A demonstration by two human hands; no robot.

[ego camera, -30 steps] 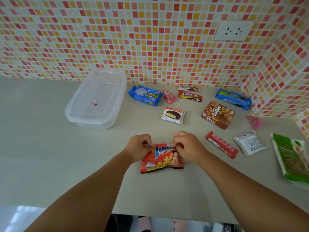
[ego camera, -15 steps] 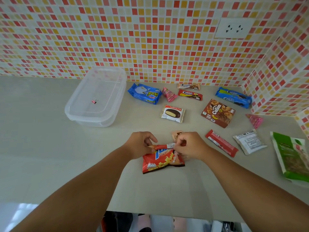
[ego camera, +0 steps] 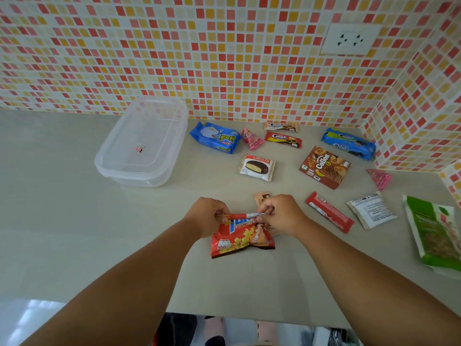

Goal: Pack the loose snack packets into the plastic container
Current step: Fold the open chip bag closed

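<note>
Both hands are on the red potato snack bag (ego camera: 242, 239), which lies on the worktop (ego camera: 74, 221): the left hand (ego camera: 207, 217) and the right hand (ego camera: 280, 213) each pinch its top edge. The plastic container (ego camera: 119, 168) stands well apart at the back left, holding only a small clip (ego camera: 139, 148). The packing seems barely begun; next the bag must be lifted there.

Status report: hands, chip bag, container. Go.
Left hand and right hand both pinch top edge of red potato snack bag, low over counter. Plastic container holds only a binder clip. Path to it clear.
</note>
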